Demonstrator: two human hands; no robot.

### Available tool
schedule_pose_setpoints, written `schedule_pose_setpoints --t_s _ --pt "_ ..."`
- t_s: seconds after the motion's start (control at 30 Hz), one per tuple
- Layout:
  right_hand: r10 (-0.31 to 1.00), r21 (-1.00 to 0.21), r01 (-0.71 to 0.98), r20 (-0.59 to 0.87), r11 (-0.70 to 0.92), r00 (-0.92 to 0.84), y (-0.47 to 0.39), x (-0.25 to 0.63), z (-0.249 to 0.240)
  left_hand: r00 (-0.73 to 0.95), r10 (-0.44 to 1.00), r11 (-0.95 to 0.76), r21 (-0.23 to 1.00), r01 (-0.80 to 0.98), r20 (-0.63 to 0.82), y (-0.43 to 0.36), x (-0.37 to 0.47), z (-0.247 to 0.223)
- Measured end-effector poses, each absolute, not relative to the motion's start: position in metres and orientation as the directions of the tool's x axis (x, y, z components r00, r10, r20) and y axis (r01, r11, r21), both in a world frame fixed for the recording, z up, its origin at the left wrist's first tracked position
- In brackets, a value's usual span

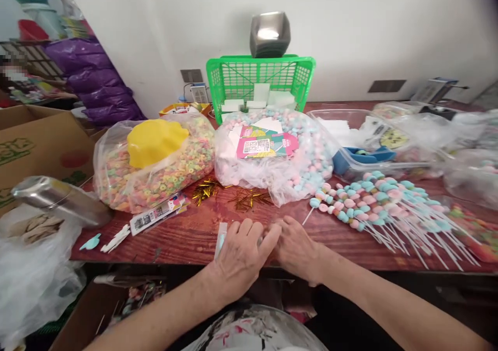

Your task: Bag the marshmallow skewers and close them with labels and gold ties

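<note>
My left hand [241,252] is closed at the table's front edge, its fingers curled down. A narrow clear plastic wrapper [221,239] with something pale blue inside sticks out past its knuckles. My right hand [293,248] is close against it, fingers bent together and slightly blurred. What lies between the fingertips is hidden. To the right lies a pile of pink and blue candy skewers [373,200] on white sticks, one stick end near my right hand. Beyond my hands are scraps of gold tinsel [249,199].
A bag of ring candies [155,179] with a yellow piece on top stands left of a bag of pink and blue candies [311,153]. Behind is a green basket [260,76]. A steel flask [62,200] leans at left; a clear tub [350,117] sits at right.
</note>
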State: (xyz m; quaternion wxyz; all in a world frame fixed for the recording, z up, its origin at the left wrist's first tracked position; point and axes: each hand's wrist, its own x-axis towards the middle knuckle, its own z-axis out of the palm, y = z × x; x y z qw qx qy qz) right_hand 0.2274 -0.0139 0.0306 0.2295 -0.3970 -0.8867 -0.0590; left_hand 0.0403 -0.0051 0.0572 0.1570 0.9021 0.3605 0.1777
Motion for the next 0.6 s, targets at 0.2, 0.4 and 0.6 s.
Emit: schedule_pose_setpoints --t_s 0.2,0.4,0.6 --pt "0.784 -0.337 0.841 0.602 0.424 -0.153 -0.029 0.209 0.041 0.422 0.907 0.06 0.994 -0.095 -0.014 -0.006 0.06 0.022" --pt "0.961 -0.944 0.178 0.271 0.277 -0.06 -0.066 0.181 0.027 0.67 0.742 0.357 0.855 -0.377 -0.014 -0.001 0.039 0.053" --pt "0.971 -0.962 0.155 0.235 0.226 0.038 -0.068 0.194 0.026 0.418 0.903 0.248 0.916 -0.316 -0.1 -0.02 0.026 0.041"
